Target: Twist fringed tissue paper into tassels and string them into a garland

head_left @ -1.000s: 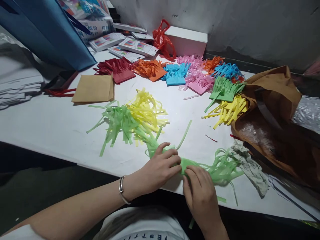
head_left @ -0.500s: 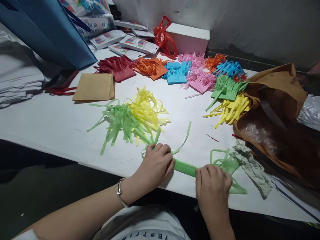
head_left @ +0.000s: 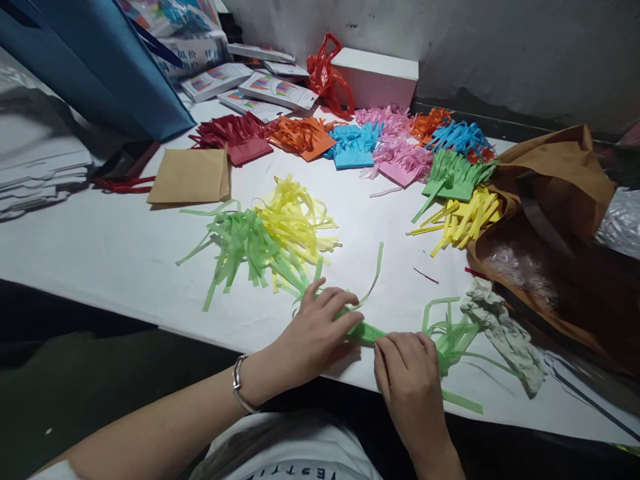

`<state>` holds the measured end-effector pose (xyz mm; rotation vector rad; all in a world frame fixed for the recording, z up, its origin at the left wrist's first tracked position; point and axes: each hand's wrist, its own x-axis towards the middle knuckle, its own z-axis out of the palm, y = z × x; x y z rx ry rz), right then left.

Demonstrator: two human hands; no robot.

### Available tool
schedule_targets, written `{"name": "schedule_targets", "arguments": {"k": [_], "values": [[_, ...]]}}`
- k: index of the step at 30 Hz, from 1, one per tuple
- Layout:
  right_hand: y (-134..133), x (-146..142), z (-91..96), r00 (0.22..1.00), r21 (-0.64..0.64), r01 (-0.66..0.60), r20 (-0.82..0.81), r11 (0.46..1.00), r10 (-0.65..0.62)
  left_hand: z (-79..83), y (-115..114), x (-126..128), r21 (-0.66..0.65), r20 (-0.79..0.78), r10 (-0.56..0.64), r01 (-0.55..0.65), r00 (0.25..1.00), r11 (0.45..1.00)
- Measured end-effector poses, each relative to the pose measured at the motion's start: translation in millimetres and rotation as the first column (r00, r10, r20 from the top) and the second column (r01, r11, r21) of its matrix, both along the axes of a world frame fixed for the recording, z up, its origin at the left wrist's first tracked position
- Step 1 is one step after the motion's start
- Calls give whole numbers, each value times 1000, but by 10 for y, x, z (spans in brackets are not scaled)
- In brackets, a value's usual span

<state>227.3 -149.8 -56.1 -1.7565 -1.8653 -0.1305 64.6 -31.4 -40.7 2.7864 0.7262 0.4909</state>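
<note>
A rolled green fringed paper (head_left: pixel 367 331) lies near the front edge of the white table (head_left: pixel 110 247). My left hand (head_left: pixel 320 330) presses on the roll's left end, fingers curled over it. My right hand (head_left: pixel 407 380) pinches the roll just right of its middle. Loose green strips (head_left: pixel 453 340) fan out from the roll's right end, past my right hand. One long green strip (head_left: pixel 373 280) curls up behind my left hand.
A heap of green and yellow fringed paper (head_left: pixel 265 240) lies mid-table. Coloured fringed stacks (head_left: pixel 400 150) line the back, with a tan envelope (head_left: pixel 190 175) and a white box (head_left: pixel 377 77). A crumpled grey rag (head_left: pixel 503 333) and a brown bag (head_left: pixel 555 220) sit at right.
My right hand has slid left along the roll, back toward my left hand. The strips at the roll's right end are exposed again and my left fingers have shifted over the roll.
</note>
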Motion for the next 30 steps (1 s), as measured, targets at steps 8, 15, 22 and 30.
{"name": "schedule_targets", "arguments": {"k": [8, 15, 22, 30], "values": [[-12, -52, -24, 996, -34, -88, -12, 996, 88, -38, -16, -59, -6, 61, -196, 197, 979, 980], [-226, 132, -34, 998, 18, -4, -60, 1000, 6, -57, -87, -200, -105, 75, -117, 125, 990, 987], [-172, 40, -16, 963, -33, 256, 93, 966, -253, 24, -124, -33, -156, -23, 112, -114, 993, 981], [-51, -153, 22, 999, 12, 20, -29, 1000, -19, -8, -81, -7, -132, -17, 57, -59, 998, 990]]}}
